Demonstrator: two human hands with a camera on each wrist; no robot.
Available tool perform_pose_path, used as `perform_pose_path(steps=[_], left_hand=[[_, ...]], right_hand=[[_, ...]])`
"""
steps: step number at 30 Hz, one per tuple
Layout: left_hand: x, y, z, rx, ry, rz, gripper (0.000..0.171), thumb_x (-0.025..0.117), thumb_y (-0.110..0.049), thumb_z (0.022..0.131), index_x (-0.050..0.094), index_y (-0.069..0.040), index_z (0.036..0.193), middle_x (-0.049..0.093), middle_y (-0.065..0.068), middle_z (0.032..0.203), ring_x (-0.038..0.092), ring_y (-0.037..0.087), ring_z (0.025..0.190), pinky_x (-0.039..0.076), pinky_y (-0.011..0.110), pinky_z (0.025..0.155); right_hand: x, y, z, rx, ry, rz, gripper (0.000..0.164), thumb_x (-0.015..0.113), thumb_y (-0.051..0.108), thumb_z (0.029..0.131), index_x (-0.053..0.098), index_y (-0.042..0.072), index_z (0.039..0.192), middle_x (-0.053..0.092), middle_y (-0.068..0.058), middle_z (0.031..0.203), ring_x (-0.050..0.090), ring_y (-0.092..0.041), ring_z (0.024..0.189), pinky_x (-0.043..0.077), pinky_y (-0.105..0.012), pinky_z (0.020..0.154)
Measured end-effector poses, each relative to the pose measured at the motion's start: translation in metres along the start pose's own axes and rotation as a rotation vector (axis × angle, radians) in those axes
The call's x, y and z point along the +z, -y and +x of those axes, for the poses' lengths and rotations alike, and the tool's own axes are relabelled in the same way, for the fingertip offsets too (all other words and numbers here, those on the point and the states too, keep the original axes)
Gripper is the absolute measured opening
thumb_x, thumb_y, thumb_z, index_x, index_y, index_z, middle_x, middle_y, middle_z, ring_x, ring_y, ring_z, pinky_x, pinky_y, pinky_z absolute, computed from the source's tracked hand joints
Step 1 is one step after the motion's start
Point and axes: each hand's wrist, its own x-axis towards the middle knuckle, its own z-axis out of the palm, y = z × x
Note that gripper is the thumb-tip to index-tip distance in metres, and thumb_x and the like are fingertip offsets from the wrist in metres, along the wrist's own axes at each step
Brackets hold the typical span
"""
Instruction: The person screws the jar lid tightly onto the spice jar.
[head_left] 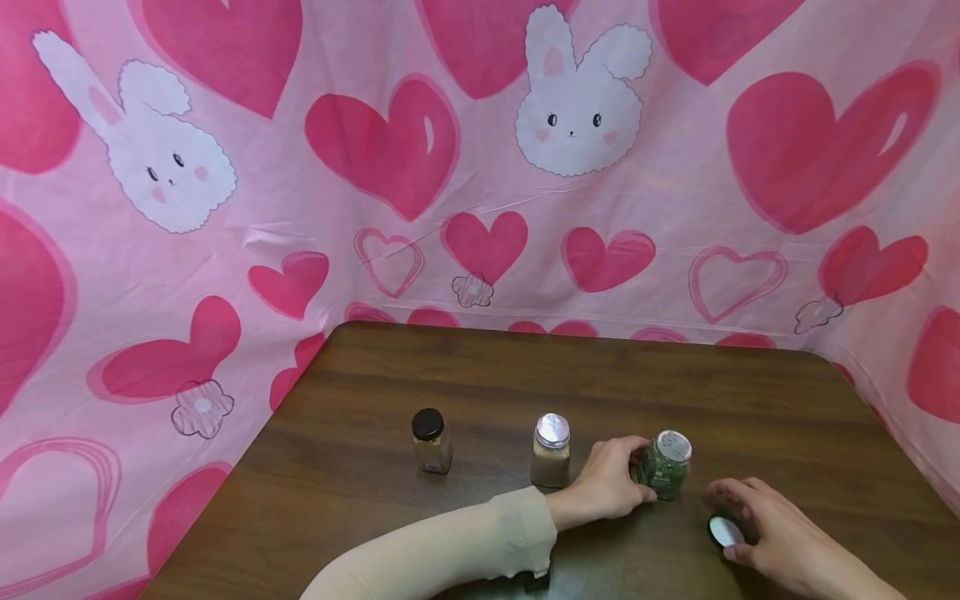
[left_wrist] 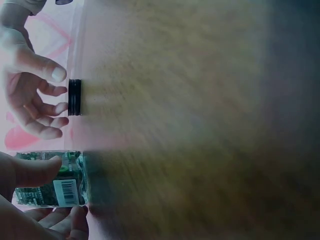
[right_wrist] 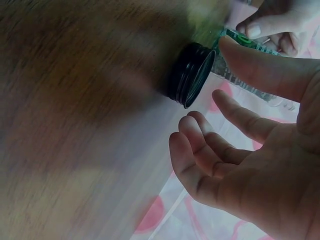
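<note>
A glass jar of green dried herbs [head_left: 666,468] with a perforated shaker top stands upright on the table. My left hand [head_left: 609,482] grips it from its left side, the thumb along the glass and the fingers on the other side. In the left wrist view the jar [left_wrist: 47,192] shows a barcode label. To its right, a black lid [head_left: 726,532] lies with its white inside facing up. Around that lid my right hand [head_left: 787,533] has its fingers spread and relaxed; in the right wrist view the lid [right_wrist: 190,75] sits just beyond the fingertips.
Left of my left hand stands a jar of beige powder [head_left: 551,454] with a silvery top. Farther left is a jar with a black cap [head_left: 431,442]. The brown wooden table [head_left: 600,358] meets a pink heart-patterned cloth [head_left: 480,183] behind.
</note>
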Motion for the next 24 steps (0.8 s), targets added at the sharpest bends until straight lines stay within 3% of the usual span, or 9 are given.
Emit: perform_pose_path(steps=[12,24], left_hand=[[-0.0014,0.0003,0.0014,0.010,0.014,-0.009,0.057,0.086,-0.010,0.068,0.063,-0.015,0.120,0.064,-0.012,0.102,0.056,0.000,0.092,0.044,0.016,0.077],[-0.0060,-0.0030,0.0029,0.004,0.040,0.046,0.058,0.087,-0.012,0.068,0.063,-0.014,0.121,0.064,-0.010,0.107,0.056,0.001,0.096,0.044,0.017,0.079]], right_hand=[[-0.0010,0.0006,0.0009,-0.024,0.004,-0.007,0.059,0.086,0.019,0.064,0.058,0.008,0.114,0.058,-0.002,0.107,0.054,-0.018,0.094,0.047,-0.028,0.073],[-0.0024,0.0013,0.0017,-0.026,0.018,-0.012,0.057,0.086,0.018,0.064,0.058,0.008,0.114,0.058,-0.001,0.108,0.054,-0.018,0.094,0.048,-0.029,0.074]])
